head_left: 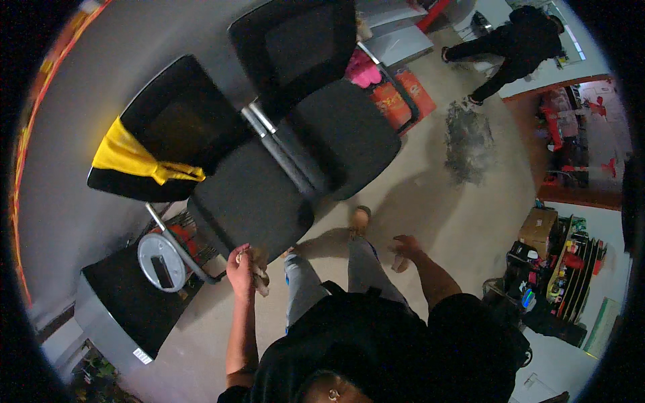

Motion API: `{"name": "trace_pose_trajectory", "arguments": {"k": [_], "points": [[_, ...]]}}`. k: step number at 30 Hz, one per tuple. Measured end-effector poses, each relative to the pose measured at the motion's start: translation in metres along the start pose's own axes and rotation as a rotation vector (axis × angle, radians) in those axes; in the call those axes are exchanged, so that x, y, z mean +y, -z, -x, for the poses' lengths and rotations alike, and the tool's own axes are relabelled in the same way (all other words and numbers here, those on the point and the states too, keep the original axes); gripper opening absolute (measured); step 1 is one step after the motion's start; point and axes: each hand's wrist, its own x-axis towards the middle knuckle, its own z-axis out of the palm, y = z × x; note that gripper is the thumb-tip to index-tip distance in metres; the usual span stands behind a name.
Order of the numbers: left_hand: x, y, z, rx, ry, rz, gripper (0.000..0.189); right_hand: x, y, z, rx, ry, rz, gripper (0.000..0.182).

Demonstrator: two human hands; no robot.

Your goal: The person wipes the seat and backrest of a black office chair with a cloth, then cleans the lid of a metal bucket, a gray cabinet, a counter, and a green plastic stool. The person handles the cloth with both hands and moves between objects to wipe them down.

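Observation:
My left hand (239, 269) is closed on a crumpled beige cloth (259, 274), which hangs beside the front edge of a black office chair (254, 201). My right hand (407, 247) is low on the other side, over the floor, with some fingers spread. A small tan thing (400, 263) shows just beneath it; whether the hand holds it is too blurred to tell. A yellow cloth (131, 153) drapes over the backrest of the near chair. Against it stands a second black chair (347, 133), their metal armrests side by side.
Left of the chairs are a round grey stool-like disc (161, 262) and a black-topped cabinet (131, 297). A person (529, 40) in dark clothes stands at the far right. A cardboard box (538, 229) and a loaded shelf (574, 272) line the right wall. Dark stains (468, 143) mark the floor.

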Motion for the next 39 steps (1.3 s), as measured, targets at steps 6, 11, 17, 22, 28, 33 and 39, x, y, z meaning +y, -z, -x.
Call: {"name": "trace_pose_trajectory", "arguments": {"k": [6, 11, 17, 22, 28, 33, 39], "points": [[-0.029, -0.100, -0.005, 0.013, -0.054, 0.014, 0.026, -0.024, 0.042, -0.083, -0.186, 0.075, -0.520, 0.059], [-0.052, -0.194, -0.033, 0.129, -0.109, -0.112, 0.031, 0.033, 0.082, -0.130, -0.200, 0.216, -0.792, 0.060], [-0.021, -0.255, -0.078, 0.287, -0.213, -0.536, 0.040, -0.024, 0.234, -0.223, 0.318, 0.068, -0.115, 0.063], [-0.003, -0.271, -0.122, 0.515, -0.370, -0.912, 0.066, -0.117, 0.321, -0.347, 0.795, 0.200, -0.032, 0.068], [0.007, -0.290, -0.161, 0.476, -0.042, -1.120, 0.086, -0.094, 0.317, -0.373, 0.663, 0.297, 0.146, 0.067], [0.018, -0.293, -0.171, 0.436, 0.079, -1.166, 0.093, -0.092, 0.317, -0.380, 0.654, 0.205, 0.236, 0.061], [0.027, -0.305, -0.175, 0.488, 0.145, -1.240, 0.098, -0.174, 0.346, -0.469, 0.645, 0.255, 0.360, 0.061]]}}
